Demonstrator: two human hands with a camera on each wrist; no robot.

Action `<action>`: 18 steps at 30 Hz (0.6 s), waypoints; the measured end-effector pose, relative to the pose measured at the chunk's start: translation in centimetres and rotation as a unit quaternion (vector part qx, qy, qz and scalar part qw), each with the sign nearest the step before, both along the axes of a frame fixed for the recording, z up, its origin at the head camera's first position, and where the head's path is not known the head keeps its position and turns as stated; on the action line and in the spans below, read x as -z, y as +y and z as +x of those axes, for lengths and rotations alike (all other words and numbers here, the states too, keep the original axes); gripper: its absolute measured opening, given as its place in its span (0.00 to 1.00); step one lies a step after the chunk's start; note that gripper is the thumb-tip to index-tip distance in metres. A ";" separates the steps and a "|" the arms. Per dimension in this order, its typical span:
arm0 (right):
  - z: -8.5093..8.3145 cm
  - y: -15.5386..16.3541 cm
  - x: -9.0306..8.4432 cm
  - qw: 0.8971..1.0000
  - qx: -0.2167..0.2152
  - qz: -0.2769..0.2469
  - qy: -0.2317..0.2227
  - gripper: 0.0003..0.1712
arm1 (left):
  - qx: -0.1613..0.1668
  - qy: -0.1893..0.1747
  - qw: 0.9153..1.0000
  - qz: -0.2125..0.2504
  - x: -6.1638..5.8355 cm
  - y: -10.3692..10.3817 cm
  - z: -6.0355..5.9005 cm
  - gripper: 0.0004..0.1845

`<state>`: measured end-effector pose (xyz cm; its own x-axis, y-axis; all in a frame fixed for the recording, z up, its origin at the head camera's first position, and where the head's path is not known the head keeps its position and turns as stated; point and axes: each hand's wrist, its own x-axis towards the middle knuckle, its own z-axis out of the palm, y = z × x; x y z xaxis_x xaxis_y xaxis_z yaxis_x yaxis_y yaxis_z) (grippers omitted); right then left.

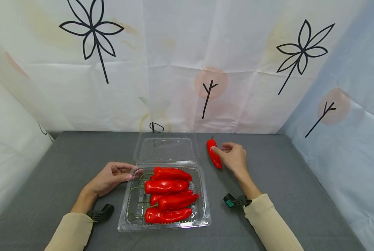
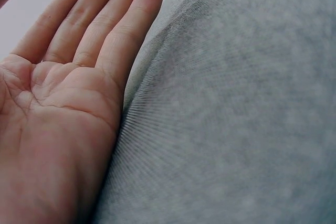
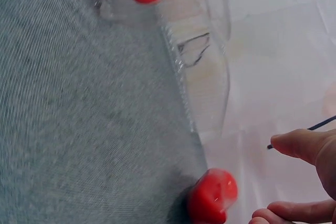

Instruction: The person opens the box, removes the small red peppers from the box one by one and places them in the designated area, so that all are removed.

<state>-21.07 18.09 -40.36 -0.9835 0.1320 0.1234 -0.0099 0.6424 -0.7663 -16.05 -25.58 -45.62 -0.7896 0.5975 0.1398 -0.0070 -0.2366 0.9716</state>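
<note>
A clear plastic clamshell container lies with its lid folded back on the grey table. Several red peppers with green stems lie crosswise in its base, stems to the left. My left hand holds the container's upper left rim between thumb and fingers; its fingers look fairly straight in the left wrist view. Another red pepper lies on the table right of the lid. Over it is my right hand, thumb overlapping the pepper in the head view. The right wrist view shows thumb and fingers spread, apart from this pepper.
The grey tabletop extends to both sides of the container. Behind it hangs a white cloth with leaf drawings, and more cloth walls close off the left and right sides. Both wrists wear black straps.
</note>
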 end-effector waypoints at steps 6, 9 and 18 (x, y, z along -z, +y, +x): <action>0.8 -0.4 -1.1 0.999 -0.035 -0.004 0.018 0.33 | -0.002 0.003 1.000 -0.009 0.0 0.0 0.0 0.18; 1.3 -0.7 -1.8 0.998 -0.064 -0.009 0.026 0.32 | 0.001 0.007 1.000 -0.010 0.1 0.0 -0.1 0.18; 3.2 -2.4 -3.6 0.975 -0.202 -0.089 0.020 0.23 | 0.026 0.018 0.999 0.020 0.2 0.2 -0.2 0.19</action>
